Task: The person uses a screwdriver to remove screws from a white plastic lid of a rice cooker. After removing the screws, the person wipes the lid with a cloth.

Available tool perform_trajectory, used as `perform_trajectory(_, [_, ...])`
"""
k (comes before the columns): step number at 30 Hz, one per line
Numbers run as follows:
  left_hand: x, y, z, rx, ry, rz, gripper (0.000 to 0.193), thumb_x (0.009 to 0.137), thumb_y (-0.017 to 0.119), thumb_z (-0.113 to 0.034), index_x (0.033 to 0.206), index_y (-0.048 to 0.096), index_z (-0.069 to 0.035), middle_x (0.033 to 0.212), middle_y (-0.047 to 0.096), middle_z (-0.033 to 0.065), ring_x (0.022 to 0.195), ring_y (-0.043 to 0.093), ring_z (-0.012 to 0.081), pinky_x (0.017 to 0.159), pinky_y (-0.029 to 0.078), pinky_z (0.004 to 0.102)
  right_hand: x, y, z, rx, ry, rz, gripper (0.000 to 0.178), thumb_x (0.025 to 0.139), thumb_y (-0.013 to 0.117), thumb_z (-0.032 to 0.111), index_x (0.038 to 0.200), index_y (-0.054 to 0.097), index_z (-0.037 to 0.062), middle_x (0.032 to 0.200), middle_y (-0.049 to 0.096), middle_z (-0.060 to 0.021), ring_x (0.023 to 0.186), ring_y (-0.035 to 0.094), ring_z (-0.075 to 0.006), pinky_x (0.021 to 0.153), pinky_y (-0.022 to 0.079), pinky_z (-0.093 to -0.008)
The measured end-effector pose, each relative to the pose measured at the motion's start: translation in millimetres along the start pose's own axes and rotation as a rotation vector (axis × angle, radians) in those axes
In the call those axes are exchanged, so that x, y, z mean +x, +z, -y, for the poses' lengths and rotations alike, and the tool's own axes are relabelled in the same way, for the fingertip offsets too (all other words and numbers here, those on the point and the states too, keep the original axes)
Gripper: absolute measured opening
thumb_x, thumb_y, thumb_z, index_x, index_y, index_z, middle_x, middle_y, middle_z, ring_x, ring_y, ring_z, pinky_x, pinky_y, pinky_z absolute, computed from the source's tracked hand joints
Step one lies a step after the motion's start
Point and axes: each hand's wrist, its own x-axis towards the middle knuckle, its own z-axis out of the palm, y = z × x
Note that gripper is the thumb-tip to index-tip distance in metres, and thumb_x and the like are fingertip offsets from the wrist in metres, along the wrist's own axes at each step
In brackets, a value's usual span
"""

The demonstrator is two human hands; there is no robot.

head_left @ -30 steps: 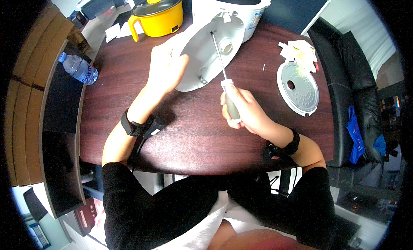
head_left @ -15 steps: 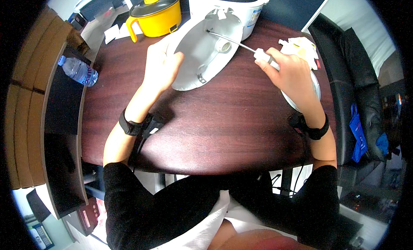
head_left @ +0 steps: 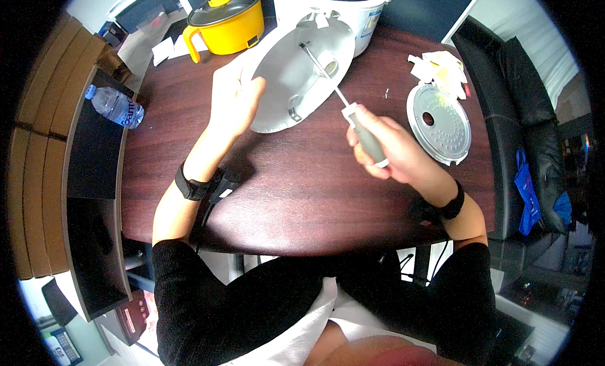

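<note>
My left hand (head_left: 234, 95) grips the left rim of an oval grey-white lid (head_left: 283, 82), thumb on the inner face. The lid is held tilted, its hollow inside turned toward me, with a short round tube at its right side. My right hand (head_left: 391, 145) is closed around the grey and white handle of a screwdriver (head_left: 368, 138). The metal shaft slants up and left across the lid, its tip at a small dark spot near the top inner part. Two tiny screw-like bits (head_left: 387, 93) lie on the table right of the lid.
Behind the lid stands a white rice-cooker-like body (head_left: 372, 26), with a yellow pot (head_left: 236, 32) to its left. At right lie a round perforated grey plate (head_left: 450, 130) and crumpled tissues (head_left: 444, 70). A water bottle (head_left: 115, 106) lies beyond the brown table's (head_left: 302, 189) left edge.
My right hand has swung left and nearer me, so the screwdriver now points more steeply upward. The perforated plate and tiny bits have come into view. My left hand stays on the lid.
</note>
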Motion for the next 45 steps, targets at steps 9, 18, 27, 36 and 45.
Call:
perform_trajectory(9, [-1.5,-1.0,2.7,-0.002,0.004,-0.021,0.044,0.072,0.048,-0.007,0.114,0.057,0.003,0.093,0.065,0.0161,0.084,0.062,0.02,0.08,0.048,0.0312,22.8,-16.3,-8.1,-0.886,-0.381,-0.409,0.043,0.094,0.046,0.043,0.076,0.053,0.0044,0.052,0.053,-0.0099,0.043,0.052,-0.0227,0.04,0.04,-0.0335])
perform_trajectory(18, [2.0,-2.7,2.4,-0.027,-0.011,0.008,0.044,0.073,0.047,-0.008,0.115,0.057,0.003,0.094,0.065,0.0155,0.085,0.06,0.0183,0.08,0.047,0.0307,4.9,-36.9,26.1,-1.366,-0.621,-0.667,0.042,0.086,0.058,0.046,0.075,0.058,0.0058,0.056,0.057,-0.0145,0.048,0.058,-0.0292,0.045,0.045,-0.0382])
perform_trajectory(27, [0.3,-1.6,6.8,-0.043,-0.012,0.004,0.045,0.074,0.047,-0.01,0.115,0.057,0.004,0.096,0.065,0.0146,0.086,0.06,0.0186,0.081,0.047,0.0311,11.4,-2.5,-5.7,-0.004,-0.019,0.008,0.049,0.098,0.031,0.049,0.08,0.049,0.0061,0.049,0.044,-0.0029,0.031,0.032,-0.008,0.03,0.025,-0.021])
perform_trajectory(36, [-0.1,-4.4,4.6,0.041,-0.015,0.016,0.045,0.072,0.048,-0.008,0.115,0.057,0.003,0.094,0.064,0.0145,0.084,0.06,0.0183,0.081,0.047,0.0306,28.2,-30.5,-1.8,-1.143,-0.516,-0.521,0.044,0.089,0.053,0.047,0.075,0.058,0.0051,0.062,0.06,-0.0183,0.056,0.06,-0.0354,0.048,0.047,-0.0408])
perform_trajectory(45, [7.9,-18.1,10.8,-0.083,-0.044,0.141,0.049,0.071,0.048,-0.009,0.118,0.055,0.003,0.096,0.063,0.0104,0.085,0.056,0.0149,0.079,0.045,0.0272,1.1,-39.8,23.4,-1.302,-0.648,-0.582,0.042,0.087,0.058,0.045,0.073,0.055,0.0052,0.053,0.055,-0.0082,0.038,0.05,-0.0228,0.036,0.037,-0.0305])
